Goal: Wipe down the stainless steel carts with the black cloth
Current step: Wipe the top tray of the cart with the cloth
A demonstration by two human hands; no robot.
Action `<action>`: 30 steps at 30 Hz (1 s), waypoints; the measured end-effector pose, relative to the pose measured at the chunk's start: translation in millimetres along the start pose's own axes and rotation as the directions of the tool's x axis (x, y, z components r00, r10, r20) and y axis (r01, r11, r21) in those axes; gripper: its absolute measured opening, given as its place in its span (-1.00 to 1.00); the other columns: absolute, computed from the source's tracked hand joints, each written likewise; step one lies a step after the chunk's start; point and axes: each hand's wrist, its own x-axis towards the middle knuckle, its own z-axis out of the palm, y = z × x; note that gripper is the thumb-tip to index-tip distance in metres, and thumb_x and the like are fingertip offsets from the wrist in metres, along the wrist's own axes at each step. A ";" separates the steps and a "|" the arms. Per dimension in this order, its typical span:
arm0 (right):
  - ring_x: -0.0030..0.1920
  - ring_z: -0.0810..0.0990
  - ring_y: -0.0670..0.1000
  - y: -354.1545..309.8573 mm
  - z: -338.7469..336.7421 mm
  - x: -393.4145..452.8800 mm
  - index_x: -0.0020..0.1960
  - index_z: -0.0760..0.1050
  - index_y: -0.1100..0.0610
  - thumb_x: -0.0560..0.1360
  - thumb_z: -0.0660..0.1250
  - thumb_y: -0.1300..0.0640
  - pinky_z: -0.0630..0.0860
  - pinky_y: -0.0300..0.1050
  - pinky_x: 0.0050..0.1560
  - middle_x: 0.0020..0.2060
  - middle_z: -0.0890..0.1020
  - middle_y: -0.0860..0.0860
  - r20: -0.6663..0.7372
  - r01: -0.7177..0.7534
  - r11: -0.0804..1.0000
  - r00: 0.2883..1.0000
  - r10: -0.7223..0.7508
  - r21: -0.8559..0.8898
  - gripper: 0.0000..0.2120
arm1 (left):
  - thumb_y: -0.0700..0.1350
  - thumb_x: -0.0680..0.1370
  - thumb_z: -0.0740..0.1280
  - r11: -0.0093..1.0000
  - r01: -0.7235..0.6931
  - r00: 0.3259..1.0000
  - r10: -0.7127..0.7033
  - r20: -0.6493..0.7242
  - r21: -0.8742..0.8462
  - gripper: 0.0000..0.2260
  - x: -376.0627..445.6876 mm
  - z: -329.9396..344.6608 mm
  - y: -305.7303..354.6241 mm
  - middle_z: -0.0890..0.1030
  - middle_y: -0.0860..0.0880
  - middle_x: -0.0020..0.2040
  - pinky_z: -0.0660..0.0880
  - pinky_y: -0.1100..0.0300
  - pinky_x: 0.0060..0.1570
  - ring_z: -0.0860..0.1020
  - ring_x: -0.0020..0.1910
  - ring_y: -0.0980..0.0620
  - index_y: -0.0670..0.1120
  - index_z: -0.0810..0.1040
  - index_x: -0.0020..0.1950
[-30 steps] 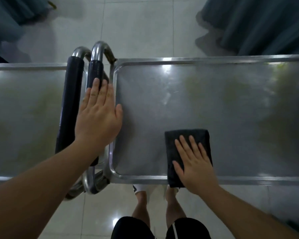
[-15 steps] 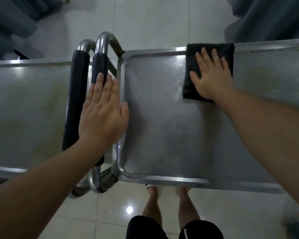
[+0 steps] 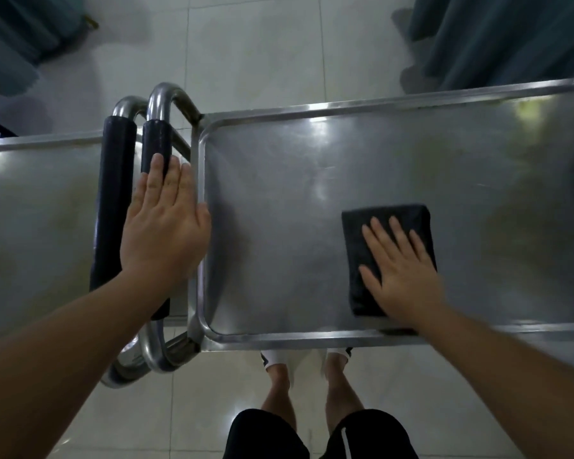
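The right hand, fingers flat, presses the black cloth onto the right cart near its 6 o'clock rim, likely mid-wipe. At 9 o'clock, the flat left hand rests on a padded handle, seemingly steadying the cart.

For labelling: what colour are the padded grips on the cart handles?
Black, on both padded grips, clearest in the head view.
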 end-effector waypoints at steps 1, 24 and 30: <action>0.67 -0.05 0.09 3.4 7.9 -26.3 0.70 0.00 0.01 0.67 -0.04 -0.26 0.05 0.22 0.61 0.68 0.06 -0.02 0.015 -0.001 1.000 1.000 0.001 -0.002 -0.33 | 0.13 0.76 -0.13 1.000 0.004 1.000 -0.004 0.002 -0.001 -0.41 -0.3 -0.5 -0.1 0.01 -0.13 0.73 -0.14 -0.07 0.68 -0.19 0.71 -0.01 -0.16 0.04 0.72; 0.67 -0.11 0.05 107.1 -55.4 211.9 0.69 -0.11 -0.06 0.60 -0.17 -0.37 -0.14 0.14 0.62 0.68 -0.08 -0.09 -0.030 -0.097 0.994 0.995 0.099 0.043 -0.26 | 0.08 0.73 -0.08 0.997 0.071 0.997 -0.071 0.010 -0.033 -0.42 1.7 -1.3 1.9 -0.01 -0.05 0.74 -0.21 0.06 0.66 -0.21 0.69 0.10 -0.09 0.01 0.73; 0.67 -0.09 0.04 102.1 -33.7 108.7 0.70 -0.07 -0.04 0.65 -0.18 -0.34 -0.12 0.09 0.62 0.68 0.02 -0.07 -0.062 -0.024 0.999 0.998 0.025 0.026 -0.30 | 0.10 0.72 -0.09 0.996 0.074 0.997 -0.073 0.022 -0.051 -0.41 2.2 -5.6 6.4 -0.04 -0.05 0.74 -0.17 0.03 0.67 -0.20 0.69 0.11 -0.09 -0.01 0.73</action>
